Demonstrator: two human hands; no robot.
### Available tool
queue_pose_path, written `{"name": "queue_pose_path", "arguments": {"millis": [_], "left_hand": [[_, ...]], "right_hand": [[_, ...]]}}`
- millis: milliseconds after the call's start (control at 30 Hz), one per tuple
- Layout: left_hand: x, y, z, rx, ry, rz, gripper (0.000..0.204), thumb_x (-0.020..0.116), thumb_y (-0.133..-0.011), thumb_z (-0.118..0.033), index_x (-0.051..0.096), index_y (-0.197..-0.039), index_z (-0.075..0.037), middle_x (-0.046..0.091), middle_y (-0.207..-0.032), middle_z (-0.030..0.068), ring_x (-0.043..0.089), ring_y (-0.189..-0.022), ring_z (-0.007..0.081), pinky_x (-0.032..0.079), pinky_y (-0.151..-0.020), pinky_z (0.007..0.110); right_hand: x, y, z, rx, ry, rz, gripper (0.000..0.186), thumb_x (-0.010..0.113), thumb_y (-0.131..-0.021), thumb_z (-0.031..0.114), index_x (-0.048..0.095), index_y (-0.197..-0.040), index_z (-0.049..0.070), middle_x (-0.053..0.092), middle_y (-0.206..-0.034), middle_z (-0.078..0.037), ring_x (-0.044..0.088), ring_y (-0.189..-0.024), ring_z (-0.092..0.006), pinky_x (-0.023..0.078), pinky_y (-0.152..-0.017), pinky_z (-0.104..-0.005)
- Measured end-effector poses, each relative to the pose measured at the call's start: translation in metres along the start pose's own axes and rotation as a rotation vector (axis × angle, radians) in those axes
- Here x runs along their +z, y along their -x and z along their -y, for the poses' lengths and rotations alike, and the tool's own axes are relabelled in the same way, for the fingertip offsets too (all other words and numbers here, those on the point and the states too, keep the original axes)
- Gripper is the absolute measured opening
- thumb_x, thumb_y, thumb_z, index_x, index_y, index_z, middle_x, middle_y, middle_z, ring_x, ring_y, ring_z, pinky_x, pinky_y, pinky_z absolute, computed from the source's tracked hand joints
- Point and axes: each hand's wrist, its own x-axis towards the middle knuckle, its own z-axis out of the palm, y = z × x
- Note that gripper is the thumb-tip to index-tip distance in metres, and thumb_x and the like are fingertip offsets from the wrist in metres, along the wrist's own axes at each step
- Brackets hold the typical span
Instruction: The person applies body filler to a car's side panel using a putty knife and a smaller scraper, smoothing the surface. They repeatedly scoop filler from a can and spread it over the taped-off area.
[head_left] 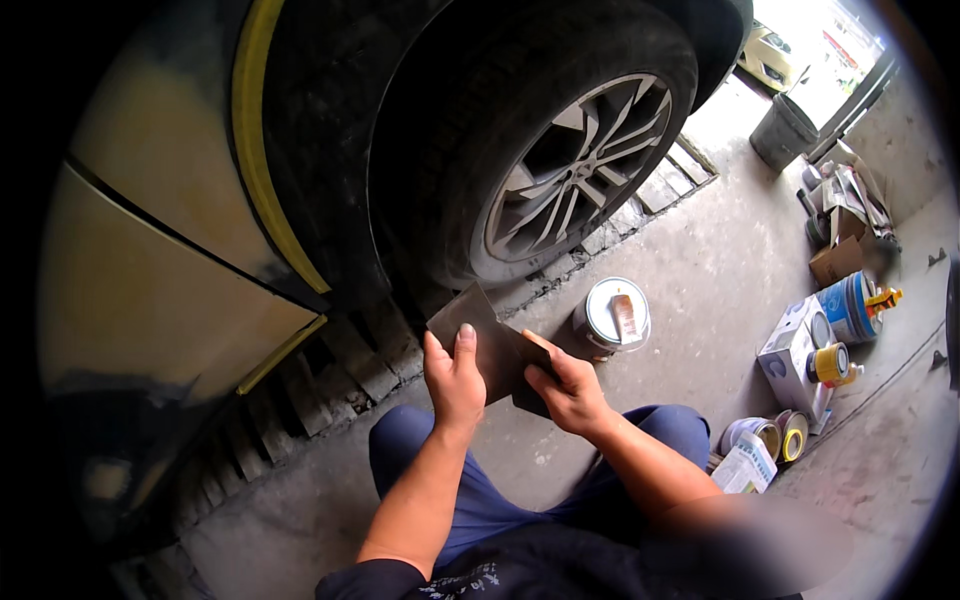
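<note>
With fingers closed, the left hand (456,378) holds a flat plate (492,350), the right hand (572,388) a dark blade (530,399), overlapping between them: apparently blade-on-plate working, next requiring level contact.

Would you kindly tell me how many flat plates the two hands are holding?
2: one brownish-grey plate in the left hand, and one darker plate in the right hand. They appear to overlap, so part of one may be hidden.

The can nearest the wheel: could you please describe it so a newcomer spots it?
Start at the car wheel; just beyond the right hand stands the can. Unlike the cans clustered farther right, it has a brownish flat tool lying on top.
</note>
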Motion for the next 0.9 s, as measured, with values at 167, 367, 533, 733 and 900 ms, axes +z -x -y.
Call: {"name": "queue_pose_path", "arguments": {"millis": [167, 367, 533, 733, 900], "left_hand": [[0.000, -0.009, -0.005, 0.011, 0.079, 0.005, 0.021, 0.052, -0.098, -0.014, 0.052, -0.112, 0.001, 0.061, -0.105, 0.0076, 0.056, -0.093, 0.0124, 0.046, -0.083, 0.027], [0.008, 0.005, -0.015, 0.147, -0.188, 0.128, 0.024, 0.054, -0.098, -0.017, 0.052, -0.111, 0.003, 0.063, -0.103, 0.0106, 0.058, -0.093, 0.0162, 0.046, -0.086, 0.030], [0.004, -0.012, -0.019, 0.095, -0.101, 0.101, 0.017, 0.053, -0.098, -0.013, 0.054, -0.109, 0.000, 0.063, -0.103, 0.0062, 0.058, -0.089, 0.0116, 0.047, -0.083, 0.025], [0.008, -0.005, -0.022, 0.188, -0.241, 0.114, 0.023, 0.055, -0.097, -0.017, 0.054, -0.108, 0.004, 0.066, -0.097, 0.0107, 0.062, -0.085, 0.0160, 0.049, -0.076, 0.029], [0.005, -0.005, -0.023, 0.305, -0.448, 0.196, 0.023, 0.056, -0.097, -0.017, 0.055, -0.108, 0.003, 0.067, -0.094, 0.0091, 0.062, -0.084, 0.0148, 0.049, -0.077, 0.029]], "right_hand": [[0.003, 0.001, 0.003, -0.201, 0.164, -0.088, 0.044, 0.057, -0.090, -0.002, 0.049, -0.133, -0.002, 0.065, -0.112, -0.012, 0.062, -0.100, -0.0174, 0.045, -0.088, -0.0260], [-0.003, -0.007, 0.010, -0.136, 0.271, -0.049, 0.046, 0.058, -0.087, -0.003, 0.050, -0.132, -0.002, 0.065, -0.102, -0.020, 0.065, -0.092, -0.0319, 0.050, -0.081, -0.0311], [-0.004, -0.002, 0.017, -0.202, 0.387, -0.042, 0.045, 0.058, -0.088, -0.001, 0.048, -0.132, -0.003, 0.063, -0.103, -0.022, 0.064, -0.091, -0.0357, 0.051, -0.080, -0.0345], [-0.010, -0.005, 0.018, -0.133, 0.379, 0.025, 0.048, 0.058, -0.088, 0.001, 0.045, -0.133, -0.005, 0.061, -0.096, -0.023, 0.062, -0.086, -0.0383, 0.050, -0.074, -0.0391], [-0.018, -0.011, 0.015, 0.048, 0.502, 0.205, 0.046, 0.055, -0.090, 0.003, 0.047, -0.135, 0.002, 0.061, -0.091, -0.020, 0.062, -0.080, -0.0372, 0.050, -0.070, -0.0385]]}}
